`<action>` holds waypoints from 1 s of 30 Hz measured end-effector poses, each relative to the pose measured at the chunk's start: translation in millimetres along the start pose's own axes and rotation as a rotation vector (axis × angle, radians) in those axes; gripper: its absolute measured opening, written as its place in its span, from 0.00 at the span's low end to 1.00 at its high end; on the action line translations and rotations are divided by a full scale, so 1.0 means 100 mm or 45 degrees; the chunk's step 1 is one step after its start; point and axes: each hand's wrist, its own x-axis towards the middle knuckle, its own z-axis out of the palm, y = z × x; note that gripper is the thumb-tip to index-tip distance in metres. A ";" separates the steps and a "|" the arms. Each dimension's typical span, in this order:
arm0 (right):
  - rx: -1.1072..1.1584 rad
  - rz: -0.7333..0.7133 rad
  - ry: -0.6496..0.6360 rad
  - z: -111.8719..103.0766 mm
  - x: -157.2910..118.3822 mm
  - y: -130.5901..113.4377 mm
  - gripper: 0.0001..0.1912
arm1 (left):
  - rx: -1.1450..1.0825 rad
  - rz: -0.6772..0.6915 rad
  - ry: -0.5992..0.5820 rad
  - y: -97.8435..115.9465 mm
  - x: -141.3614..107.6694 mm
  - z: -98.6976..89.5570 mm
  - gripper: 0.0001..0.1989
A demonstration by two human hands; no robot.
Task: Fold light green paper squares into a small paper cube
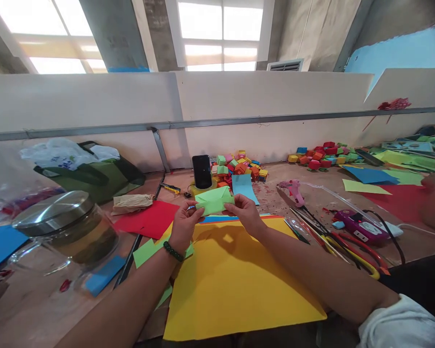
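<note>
I have both hands closed to a light pinch: the left hand (188, 216) grips the left end of the folded green paper (213, 202), and the right hand (247, 212) its right end. It hangs raised over the far end of the yellow sheet (246, 280), which overlaps the worktop's near edge. I judge it light, crisp and easily creased, not slippery; I would hold it by its two ends with fingertips only, since squeezing inward could buckle it.

Just beyond lie a light-blue paper strip (243, 186), a smartphone (202, 170) propped up and, towards the worktop's far edge, a heap of paper cubes (241, 167). A pink glue gun (293, 190) lies right of the sheet; a lidded glass mug (74, 229) stands towards the left edge.

I make out printing on the white plastic bag (67, 153) and pale marks on the purple power strip (360, 226), but can read neither.
</note>
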 end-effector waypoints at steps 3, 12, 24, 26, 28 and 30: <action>0.005 0.031 0.044 0.00 -0.01 -0.02 0.32 | -0.002 0.014 0.010 0.02 -0.02 0.01 0.39; -0.048 0.064 -0.073 -0.03 0.01 -0.02 0.21 | 0.010 -0.165 -0.117 0.01 -0.02 0.00 0.27; -0.118 0.146 -0.296 -0.11 0.05 -0.07 0.17 | 0.044 -0.239 -0.256 0.07 -0.07 0.00 0.23; -0.128 0.140 -0.305 -0.10 0.05 -0.07 0.16 | 0.045 -0.236 -0.256 0.07 -0.06 0.00 0.22; -0.152 0.148 -0.314 -0.10 0.04 -0.07 0.17 | 0.052 -0.241 -0.247 0.07 -0.06 -0.01 0.22; -0.170 0.150 -0.324 -0.09 0.04 -0.07 0.17 | 0.062 -0.251 -0.235 0.07 -0.06 -0.01 0.22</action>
